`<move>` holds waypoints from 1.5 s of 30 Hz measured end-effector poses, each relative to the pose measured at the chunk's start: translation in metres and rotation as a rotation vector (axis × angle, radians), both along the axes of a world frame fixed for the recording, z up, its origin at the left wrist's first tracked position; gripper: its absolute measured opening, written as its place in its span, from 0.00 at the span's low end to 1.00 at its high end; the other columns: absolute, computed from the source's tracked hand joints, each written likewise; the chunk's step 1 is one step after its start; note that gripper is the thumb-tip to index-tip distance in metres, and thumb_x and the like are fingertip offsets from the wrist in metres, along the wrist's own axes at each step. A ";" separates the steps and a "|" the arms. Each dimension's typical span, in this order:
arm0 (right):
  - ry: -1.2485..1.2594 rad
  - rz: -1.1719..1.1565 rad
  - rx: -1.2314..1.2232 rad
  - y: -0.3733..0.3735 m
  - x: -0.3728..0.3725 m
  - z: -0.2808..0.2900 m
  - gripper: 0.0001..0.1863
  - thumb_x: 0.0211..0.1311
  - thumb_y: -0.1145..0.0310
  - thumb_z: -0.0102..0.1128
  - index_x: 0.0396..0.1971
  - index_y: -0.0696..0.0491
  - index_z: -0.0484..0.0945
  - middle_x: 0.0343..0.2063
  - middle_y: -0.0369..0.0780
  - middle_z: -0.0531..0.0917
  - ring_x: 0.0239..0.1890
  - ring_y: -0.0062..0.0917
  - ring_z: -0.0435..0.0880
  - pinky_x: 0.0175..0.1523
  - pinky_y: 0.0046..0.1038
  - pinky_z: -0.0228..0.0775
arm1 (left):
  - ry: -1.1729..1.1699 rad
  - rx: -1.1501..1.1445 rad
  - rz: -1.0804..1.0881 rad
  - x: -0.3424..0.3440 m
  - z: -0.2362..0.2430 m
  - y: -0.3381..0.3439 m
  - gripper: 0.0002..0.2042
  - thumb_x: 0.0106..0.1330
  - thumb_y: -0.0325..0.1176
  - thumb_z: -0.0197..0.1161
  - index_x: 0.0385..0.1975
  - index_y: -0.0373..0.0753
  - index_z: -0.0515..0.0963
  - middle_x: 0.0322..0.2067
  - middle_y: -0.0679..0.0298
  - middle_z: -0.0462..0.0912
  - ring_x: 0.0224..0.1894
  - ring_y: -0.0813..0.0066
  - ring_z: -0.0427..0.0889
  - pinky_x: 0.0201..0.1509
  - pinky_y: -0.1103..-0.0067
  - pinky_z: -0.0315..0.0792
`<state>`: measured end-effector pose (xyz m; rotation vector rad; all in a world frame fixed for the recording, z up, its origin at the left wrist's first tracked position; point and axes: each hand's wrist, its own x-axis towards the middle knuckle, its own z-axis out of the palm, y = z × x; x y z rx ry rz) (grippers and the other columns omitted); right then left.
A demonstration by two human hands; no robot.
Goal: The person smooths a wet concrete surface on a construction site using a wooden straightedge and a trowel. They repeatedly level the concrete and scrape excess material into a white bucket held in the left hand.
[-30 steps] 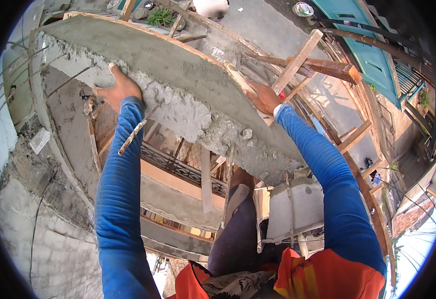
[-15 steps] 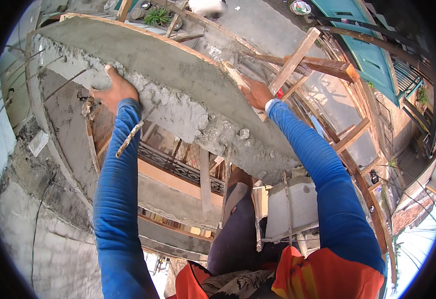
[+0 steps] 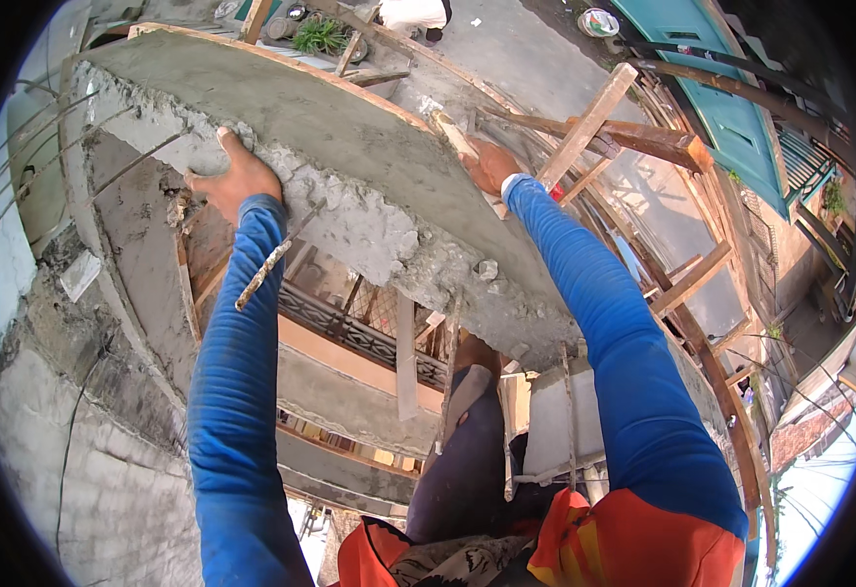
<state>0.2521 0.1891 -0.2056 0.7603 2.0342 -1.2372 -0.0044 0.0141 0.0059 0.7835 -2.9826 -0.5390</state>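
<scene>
A curved concrete ledge [image 3: 320,122] crosses in front of me, with a smooth grey face and a rough, broken near edge. My left hand [image 3: 242,181] rests on that rough edge, thumb and a finger spread; its other fingers are partly hidden. At the ledge's far side, my right hand [image 3: 489,164] is closed around a short wooden board [image 3: 455,135], pale and smeared with cement. The board lies against the smooth face, and my fingers cover part of it. Beside my left forearm, a rusty bar [image 3: 271,262] sticks out of the concrete.
Thin steel rods [image 3: 139,161] jut out at the left. Timber props [image 3: 589,127] and a brown beam [image 3: 658,142] stand beyond my right hand. Below the ledge are gaps, a metal railing [image 3: 364,333] and my leg [image 3: 462,440]. A street [image 3: 535,64] lies far below.
My right hand has slid a little to the left and away from me along the ledge with the wooden board. My left hand stays on the same spot; the whole view has shifted slightly.
</scene>
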 end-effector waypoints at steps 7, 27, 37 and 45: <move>0.197 0.015 -0.078 0.001 0.041 0.055 0.32 0.75 0.54 0.52 0.72 0.55 0.64 0.62 0.58 0.76 0.65 0.52 0.74 0.71 0.41 0.64 | 0.004 -0.014 0.027 -0.002 0.007 -0.016 0.54 0.60 0.69 0.57 0.77 0.37 0.44 0.68 0.35 0.65 0.67 0.40 0.70 0.71 0.56 0.64; 0.007 0.043 -0.047 0.003 -0.015 0.011 0.32 0.75 0.53 0.53 0.73 0.52 0.64 0.62 0.55 0.76 0.65 0.50 0.74 0.70 0.41 0.64 | -0.030 -0.022 0.014 -0.001 0.002 0.000 0.51 0.62 0.68 0.57 0.77 0.41 0.45 0.66 0.35 0.67 0.66 0.39 0.71 0.70 0.55 0.64; 0.134 0.017 0.002 0.001 0.027 0.029 0.31 0.75 0.54 0.53 0.72 0.52 0.65 0.59 0.56 0.78 0.62 0.51 0.76 0.69 0.41 0.66 | -0.059 -0.010 0.013 0.003 0.010 0.002 0.52 0.63 0.69 0.56 0.77 0.39 0.43 0.68 0.35 0.65 0.67 0.40 0.70 0.71 0.55 0.64; 0.504 0.007 0.003 -0.002 0.036 0.053 0.33 0.74 0.54 0.53 0.73 0.51 0.63 0.58 0.57 0.79 0.59 0.53 0.78 0.67 0.43 0.68 | -0.037 -0.019 0.033 0.001 0.007 -0.010 0.53 0.62 0.68 0.57 0.77 0.38 0.43 0.68 0.35 0.65 0.67 0.40 0.71 0.71 0.55 0.64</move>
